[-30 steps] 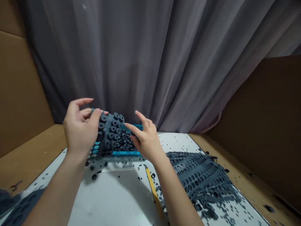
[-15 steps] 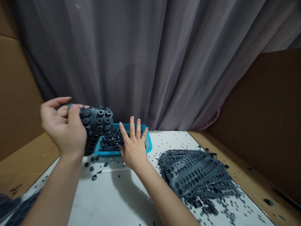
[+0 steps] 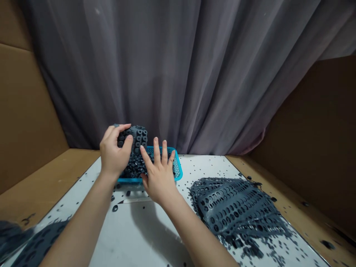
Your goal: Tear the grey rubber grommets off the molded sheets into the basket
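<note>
My left hand (image 3: 113, 155) grips a dark rubber sheet (image 3: 137, 140) studded with small black rings and holds it upright over the blue basket (image 3: 178, 170). The basket holds several loose black rings (image 3: 134, 168). Fingers spread, my right hand (image 3: 157, 174) stays open and lies flat against the sheet's lower part, above the basket.
A pile of punched-out dark rubber sheets (image 3: 236, 207) lies on the white table (image 3: 133, 230) to the right, with rubber bits scattered around. More dark sheets (image 3: 30, 244) sit at the lower left. Cardboard walls and a grey curtain (image 3: 178, 74) close the space in.
My left hand has brought the ring sheet from the left back over the basket. My right hand stayed open near the basket and now rests against the sheet.
</note>
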